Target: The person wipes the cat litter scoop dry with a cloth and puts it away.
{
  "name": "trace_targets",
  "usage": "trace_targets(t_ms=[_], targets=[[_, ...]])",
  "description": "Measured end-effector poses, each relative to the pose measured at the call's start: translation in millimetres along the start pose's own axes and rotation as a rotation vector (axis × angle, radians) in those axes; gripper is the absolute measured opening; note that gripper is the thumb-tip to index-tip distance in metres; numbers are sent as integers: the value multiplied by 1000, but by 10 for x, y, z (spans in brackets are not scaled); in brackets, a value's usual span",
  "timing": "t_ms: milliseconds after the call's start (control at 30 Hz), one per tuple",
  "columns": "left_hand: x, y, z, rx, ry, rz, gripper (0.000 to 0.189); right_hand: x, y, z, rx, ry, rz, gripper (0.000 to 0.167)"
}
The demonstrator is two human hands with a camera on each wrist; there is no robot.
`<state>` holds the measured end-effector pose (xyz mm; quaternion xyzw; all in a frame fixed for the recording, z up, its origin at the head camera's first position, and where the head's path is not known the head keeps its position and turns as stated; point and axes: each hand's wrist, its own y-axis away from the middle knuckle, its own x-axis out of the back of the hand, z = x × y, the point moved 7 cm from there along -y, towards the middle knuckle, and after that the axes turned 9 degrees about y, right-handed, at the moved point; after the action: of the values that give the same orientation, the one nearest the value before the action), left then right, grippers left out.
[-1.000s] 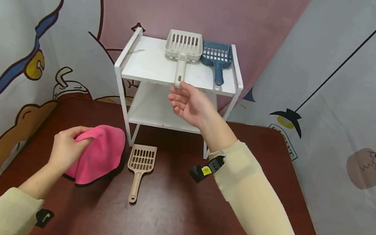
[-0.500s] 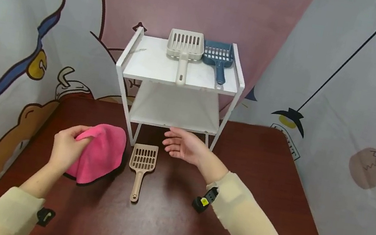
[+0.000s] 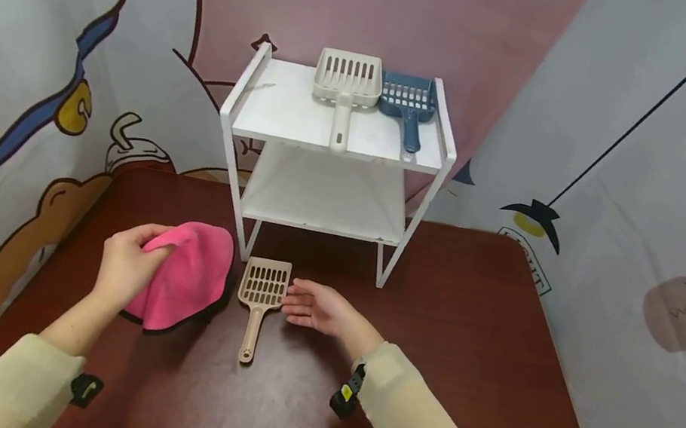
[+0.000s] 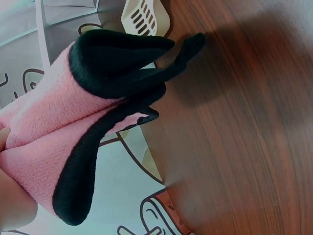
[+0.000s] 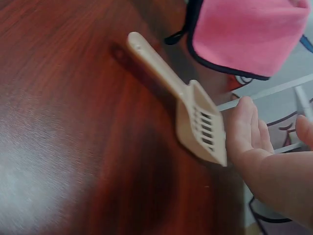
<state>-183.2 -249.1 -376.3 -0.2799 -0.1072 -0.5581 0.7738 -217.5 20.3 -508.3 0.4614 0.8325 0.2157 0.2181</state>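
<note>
Pinched in my left hand (image 3: 130, 264) is a pink cloth (image 3: 188, 279) with a dark edging, hanging over the left of the table. The left wrist view shows the folds of this cloth (image 4: 58, 112) and its black border. A beige litter scoop (image 3: 260, 291) lies on the table, slotted head toward the shelf and handle toward me. My right hand (image 3: 322, 310) is just right of the scoop's head, fingers extended and holding nothing. In the right wrist view, the right hand (image 5: 254, 142) appears beside the slotted end of the scoop (image 5: 200, 122).
A white two-tier shelf (image 3: 276, 122) stands at the back of the brown table (image 3: 465, 343). On its top tier lie a cream litter scoop (image 3: 347, 88) and a blue litter scoop (image 3: 409, 103). Printed cloth walls (image 3: 631, 181) enclose the table's back and sides.
My right hand has left the handle of the cream scoop on the shelf and come down beside the beige scoop. The left hand keeps the cloth in nearly the same place.
</note>
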Motion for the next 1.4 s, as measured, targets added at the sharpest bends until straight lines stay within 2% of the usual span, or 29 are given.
trace_targets(t_ms=[367,667,1133,1267,1400], targets=[[-33,7,-38,26,-18,0,20,-135,-230,443,-79,-10,-6,52],[-29,16,-40,26,-11,-1,21,-221,-330,636,-120,-74,1,56],[-8,13,-91,23,-7,-1,21,-412,-398,652,-150,-162,11,54],[25,11,-93,25,-5,8,20,-392,-388,614,-159,-205,36,46],[58,7,-91,33,7,10,20,-337,-354,579,-187,-270,25,38]])
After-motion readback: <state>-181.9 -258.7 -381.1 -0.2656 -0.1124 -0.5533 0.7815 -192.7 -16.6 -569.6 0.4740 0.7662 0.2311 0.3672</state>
